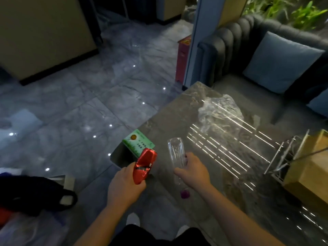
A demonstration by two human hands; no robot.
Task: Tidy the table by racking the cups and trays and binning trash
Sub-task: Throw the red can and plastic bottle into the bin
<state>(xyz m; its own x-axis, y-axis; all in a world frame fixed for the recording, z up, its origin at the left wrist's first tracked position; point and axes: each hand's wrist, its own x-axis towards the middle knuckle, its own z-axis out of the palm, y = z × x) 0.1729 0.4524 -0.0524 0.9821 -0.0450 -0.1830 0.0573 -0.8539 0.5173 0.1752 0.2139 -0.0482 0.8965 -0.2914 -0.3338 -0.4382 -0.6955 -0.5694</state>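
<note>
My left hand (123,183) grips a crushed red can (144,166) just over the near left corner of the grey stone table (177,110). My right hand (192,170) holds a clear plastic bottle (175,153) by its lower part, base pointing away, with a purple cap (185,194) showing below my wrist. A green carton (138,143) lies flat on the table corner beyond the can. Crumpled clear plastic wrap (220,112) sits in the middle of the table. A wire rack (282,157) stands at the table's right edge.
Wooden trays (308,167) lean in or by the rack at the right. A dark sofa (236,55) with blue cushions (282,63) runs behind the table. On the floor at the left lie a black bag (35,194) and a clear plastic bag (26,231).
</note>
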